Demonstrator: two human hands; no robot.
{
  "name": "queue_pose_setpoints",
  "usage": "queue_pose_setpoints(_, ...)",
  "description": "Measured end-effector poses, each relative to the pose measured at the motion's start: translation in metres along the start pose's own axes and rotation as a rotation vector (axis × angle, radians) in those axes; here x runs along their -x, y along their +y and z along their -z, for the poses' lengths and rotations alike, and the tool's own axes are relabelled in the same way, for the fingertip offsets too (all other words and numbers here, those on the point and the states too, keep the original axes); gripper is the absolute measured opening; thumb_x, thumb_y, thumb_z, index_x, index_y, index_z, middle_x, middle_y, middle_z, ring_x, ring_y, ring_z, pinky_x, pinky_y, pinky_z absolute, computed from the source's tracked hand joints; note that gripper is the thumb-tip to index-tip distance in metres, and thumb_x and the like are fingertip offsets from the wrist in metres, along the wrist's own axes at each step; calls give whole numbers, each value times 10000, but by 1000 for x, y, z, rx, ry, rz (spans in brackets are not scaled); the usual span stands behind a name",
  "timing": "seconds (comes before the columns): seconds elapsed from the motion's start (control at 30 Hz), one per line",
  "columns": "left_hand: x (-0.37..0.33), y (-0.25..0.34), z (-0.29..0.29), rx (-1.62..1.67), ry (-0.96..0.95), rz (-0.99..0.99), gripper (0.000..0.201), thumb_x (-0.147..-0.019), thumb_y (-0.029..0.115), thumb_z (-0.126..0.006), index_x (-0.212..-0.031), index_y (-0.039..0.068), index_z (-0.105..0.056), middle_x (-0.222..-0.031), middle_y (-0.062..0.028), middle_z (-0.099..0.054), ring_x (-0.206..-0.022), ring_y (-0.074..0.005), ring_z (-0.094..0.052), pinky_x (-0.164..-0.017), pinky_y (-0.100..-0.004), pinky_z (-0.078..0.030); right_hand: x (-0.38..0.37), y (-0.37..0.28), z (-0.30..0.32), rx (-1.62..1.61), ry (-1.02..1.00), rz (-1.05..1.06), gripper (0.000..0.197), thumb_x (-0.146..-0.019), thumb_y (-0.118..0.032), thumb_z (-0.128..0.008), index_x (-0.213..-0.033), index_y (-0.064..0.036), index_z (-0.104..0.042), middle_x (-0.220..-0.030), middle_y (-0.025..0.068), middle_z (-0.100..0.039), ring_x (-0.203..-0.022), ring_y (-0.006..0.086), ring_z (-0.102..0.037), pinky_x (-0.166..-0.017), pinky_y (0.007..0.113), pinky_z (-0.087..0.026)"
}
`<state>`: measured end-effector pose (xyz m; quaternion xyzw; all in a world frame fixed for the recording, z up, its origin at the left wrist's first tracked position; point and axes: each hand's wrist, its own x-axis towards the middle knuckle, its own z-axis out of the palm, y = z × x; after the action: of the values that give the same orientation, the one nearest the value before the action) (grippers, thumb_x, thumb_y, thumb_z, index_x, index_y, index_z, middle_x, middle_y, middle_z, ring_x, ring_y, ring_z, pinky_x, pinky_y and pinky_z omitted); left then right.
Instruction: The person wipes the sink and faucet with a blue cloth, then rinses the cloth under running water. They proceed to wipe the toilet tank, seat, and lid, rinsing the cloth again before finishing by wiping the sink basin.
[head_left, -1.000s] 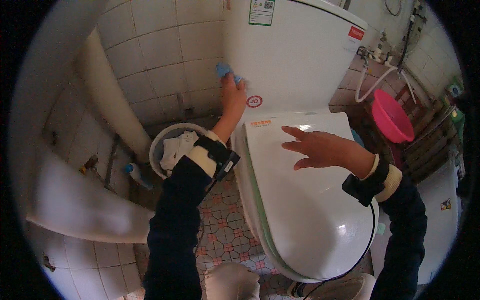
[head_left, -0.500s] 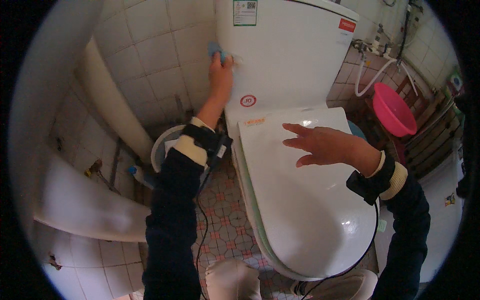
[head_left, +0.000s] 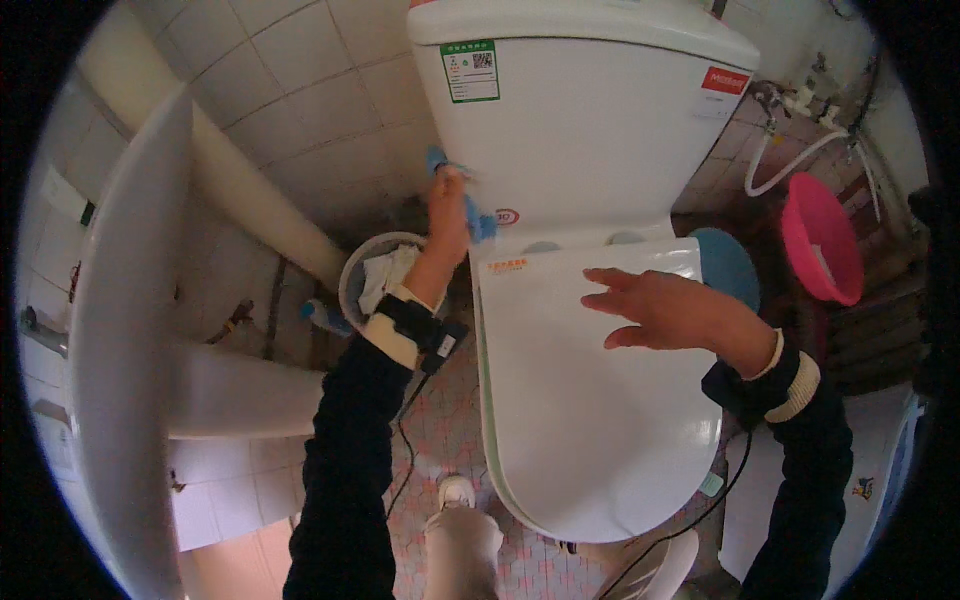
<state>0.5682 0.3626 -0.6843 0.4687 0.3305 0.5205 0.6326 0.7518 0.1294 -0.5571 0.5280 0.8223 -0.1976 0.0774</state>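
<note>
A person is wearing dark navy sleeves (head_left: 345, 480) that are ending in cream ribbed cuffs (head_left: 390, 341). Black wrist straps (head_left: 407, 317) are circling both wrists, each bearing a small black box (head_left: 446, 348), the left one displaying a white label. Thin black cables (head_left: 690, 528) are trailing from the boxes, while beige trousers (head_left: 462, 550) are showing above a whitish left shoe (head_left: 457, 490)

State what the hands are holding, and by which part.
The left hand holds a blue cloth, apparently by its bunched middle, with parts showing beyond the grip. The right hand holds nothing.
</note>
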Motion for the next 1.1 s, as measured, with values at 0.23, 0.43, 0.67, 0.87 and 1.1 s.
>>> queue_pose_setpoints(0.23, 8, -9, -40, -479, 334, -204, 526, -954, 285, -372, -1313, -87, -276, -1263, -235, -433, -1146, -318, -443, -967, -333, -323, 19, 25, 15, -176, -21, 56, 516, -820, -336, -588, -1226, -46, -459, -1358, 178, -339, -1014, 355, -540, -837, 428, -451)
queue_pose_setpoints(0.43, -19, -13, -13, 14, 136, 242, 391, -942, 272, -406, -1231, 9, -414, -1215, -136, -490, -1104, -288, -477, -930, -371, -372, 47, 27, 45, -300, 23, 57, 512, -828, -317, -589, -1229, -27, -458, -1336, 188, -370, -1097, 352, -490, -892, 405, -421)
queue_pose_setpoints(0.67, 7, 88, -44, 381, 211, 269, 394, -946, 318, -386, -1242, 61, -425, -1265, -76, -458, -1159, -273, -432, -973, -459, -344, 89, 17, 90, -515, 128, 42, 468, -837, -248, -592, -1223, -12, -471, -1290, 175, -440, -1105, 319, -494, -899, 360, -410)
queue_pose_setpoints(0.87, 123, 170, -67, 1019, 202, 330, 443, -943, 335, -373, -1279, 48, -407, -1327, -100, -419, -1220, -304, -382, -1046, -476, -274, 118, -20, 126, -836, 24, -67, 444, -835, -159, -595, -1224, 8, -462, -1179, 164, -522, -1064, 242, -530, -828, 321, -451)
queue_pose_setpoints(1.1, 204, 282, -71, 974, 69, 159, 419, -935, 272, -330, -1264, 31, -427, -1302, -143, -447, -1190, -329, -422, -1030, -497, -293, 69, -125, 177, -917, 543, -113, 494, -816, -179, -638, -1244, -22, -445, -1108, 144, -541, -992, 206, -552, -804, 308, -464)
